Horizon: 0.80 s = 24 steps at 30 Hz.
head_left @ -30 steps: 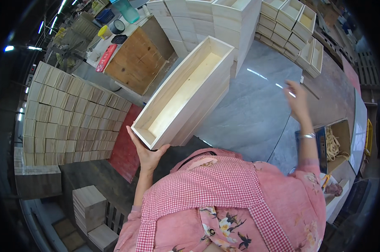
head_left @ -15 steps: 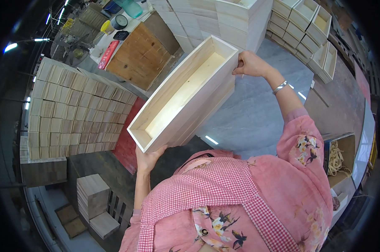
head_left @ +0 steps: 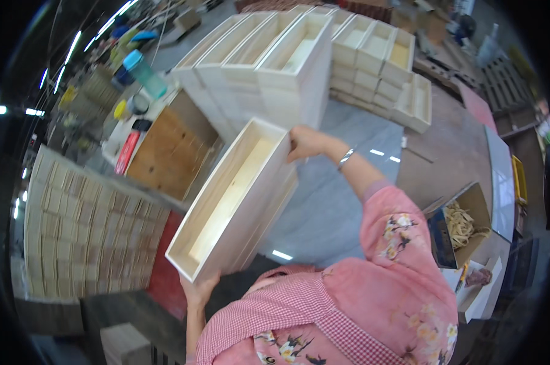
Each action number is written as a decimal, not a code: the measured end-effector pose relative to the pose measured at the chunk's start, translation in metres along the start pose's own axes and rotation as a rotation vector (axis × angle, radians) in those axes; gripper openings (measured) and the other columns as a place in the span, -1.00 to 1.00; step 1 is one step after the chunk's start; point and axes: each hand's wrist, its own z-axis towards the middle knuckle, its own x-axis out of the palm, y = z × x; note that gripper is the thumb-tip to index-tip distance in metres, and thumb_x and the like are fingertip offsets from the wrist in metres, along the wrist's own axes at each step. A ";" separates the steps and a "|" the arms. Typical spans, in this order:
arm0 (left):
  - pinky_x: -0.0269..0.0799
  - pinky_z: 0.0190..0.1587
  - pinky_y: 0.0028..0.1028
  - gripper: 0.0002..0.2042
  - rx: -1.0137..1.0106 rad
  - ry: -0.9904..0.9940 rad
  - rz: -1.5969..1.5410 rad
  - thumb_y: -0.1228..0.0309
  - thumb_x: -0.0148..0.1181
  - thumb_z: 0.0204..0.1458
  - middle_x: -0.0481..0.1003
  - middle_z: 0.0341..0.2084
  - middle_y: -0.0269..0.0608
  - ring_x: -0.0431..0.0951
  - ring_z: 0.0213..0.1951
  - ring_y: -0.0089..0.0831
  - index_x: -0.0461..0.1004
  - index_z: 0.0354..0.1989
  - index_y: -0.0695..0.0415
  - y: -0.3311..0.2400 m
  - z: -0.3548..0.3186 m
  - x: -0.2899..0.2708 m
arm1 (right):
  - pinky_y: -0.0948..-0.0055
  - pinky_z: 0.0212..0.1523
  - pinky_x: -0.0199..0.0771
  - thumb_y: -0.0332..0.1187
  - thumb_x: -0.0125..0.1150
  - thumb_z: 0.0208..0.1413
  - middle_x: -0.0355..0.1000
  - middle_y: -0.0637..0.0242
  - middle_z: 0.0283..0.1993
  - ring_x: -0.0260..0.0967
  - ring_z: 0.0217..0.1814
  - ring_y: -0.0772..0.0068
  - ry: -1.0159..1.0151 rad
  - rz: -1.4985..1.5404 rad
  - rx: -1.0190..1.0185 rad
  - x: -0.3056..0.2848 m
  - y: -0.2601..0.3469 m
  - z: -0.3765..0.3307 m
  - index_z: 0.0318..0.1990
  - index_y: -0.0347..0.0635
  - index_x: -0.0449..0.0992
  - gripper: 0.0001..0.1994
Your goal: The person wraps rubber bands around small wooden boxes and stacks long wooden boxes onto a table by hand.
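Observation:
A long, narrow, open-topped wooden box (head_left: 241, 222) of pale wood is held tilted in front of my chest. Lines along its side suggest that more boxes are stacked beneath it. My left hand (head_left: 199, 288) supports the near end from below, its fingers partly hidden behind the wood. At the far end, my right hand (head_left: 307, 143) grips the upper corner with bent fingers; a silver bangle is on that wrist. Beyond the held box stands a tall stack of similar boxes (head_left: 275, 91), open sides up.
A lower stack of boxes (head_left: 372, 58) stands behind a grey glossy tabletop (head_left: 342, 164). On the left rises a wall of stacked wooden pieces (head_left: 86, 231). A cardboard box (head_left: 479, 210) with pale bands sits right. A teal bottle (head_left: 146, 76) stands near a brown wooden panel (head_left: 168, 146).
The view has shifted up and right, showing more of the tops of the far stacks. Both hands keep their hold on the box, which appears lower and farther left in view.

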 end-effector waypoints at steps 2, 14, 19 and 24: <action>0.39 0.12 -0.30 -0.18 0.065 0.022 -0.068 0.41 0.54 -0.35 0.45 0.04 -0.02 0.48 0.06 -0.23 0.28 0.19 0.29 0.000 0.004 0.006 | 0.32 -0.20 0.56 -0.35 0.54 -0.24 0.61 0.06 -0.29 0.58 -0.27 0.23 -0.008 0.035 0.033 0.005 -0.001 -0.004 -0.19 -0.40 0.60 -0.57; 0.38 0.12 -0.32 -0.31 -0.150 0.076 -0.144 0.44 0.46 -0.14 0.47 0.03 0.04 0.48 0.06 -0.22 0.29 0.21 0.30 0.019 -0.026 0.026 | 0.14 0.22 0.37 -0.20 0.38 0.00 0.43 -0.06 0.14 0.38 0.20 -0.03 -0.669 -0.450 0.546 -0.094 -0.103 -0.136 0.14 -0.26 0.41 -0.44; 0.38 0.13 -0.33 -0.35 -0.337 0.172 -0.048 0.42 0.43 -0.10 0.48 0.02 0.01 0.48 0.06 -0.25 0.32 0.20 0.29 0.018 -0.006 0.062 | 0.11 0.29 0.28 -0.22 0.35 0.01 0.31 0.01 0.26 0.24 0.33 -0.02 -0.962 -0.766 0.693 -0.198 -0.185 -0.146 0.23 -0.22 0.30 -0.37; 0.37 0.14 -0.34 -0.40 -0.488 0.237 0.036 0.41 0.41 -0.06 0.49 0.02 -0.01 0.48 0.07 -0.27 0.35 0.19 0.28 0.020 0.013 0.081 | 0.03 0.31 0.21 -0.25 0.36 0.00 0.25 0.06 0.31 0.16 0.40 0.05 -0.952 -0.903 0.875 -0.224 -0.237 -0.124 0.18 -0.20 0.36 -0.43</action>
